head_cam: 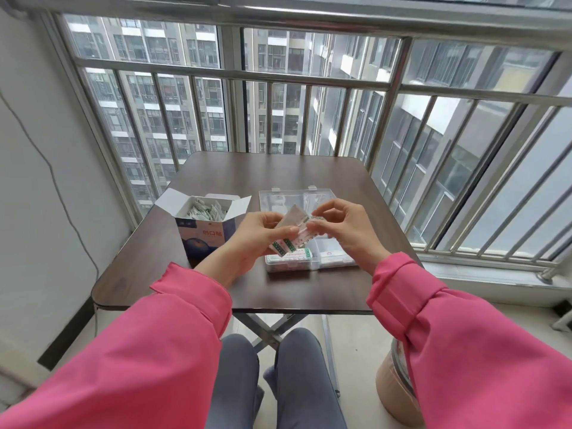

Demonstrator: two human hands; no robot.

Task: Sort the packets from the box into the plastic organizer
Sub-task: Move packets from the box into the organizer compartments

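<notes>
Sitting at a dark brown table (216, 283), a person in pink sleeves (173, 335) is holding both hands up over it. The left hand (250, 239) is gripping a small bunch of packets (289, 239), with its fingers curled around them. The right hand (343, 230) is pinching the top end of the same bunch with its thumb and fingertips. The packets are hanging just above the clear plastic organizer (337, 258), which is lying open on the table with its lid (278, 198) tipped back. More packets are lying in its front left part. The box (204, 230) is standing just left of the organizer, flaps open, holding many more packets.
</notes>
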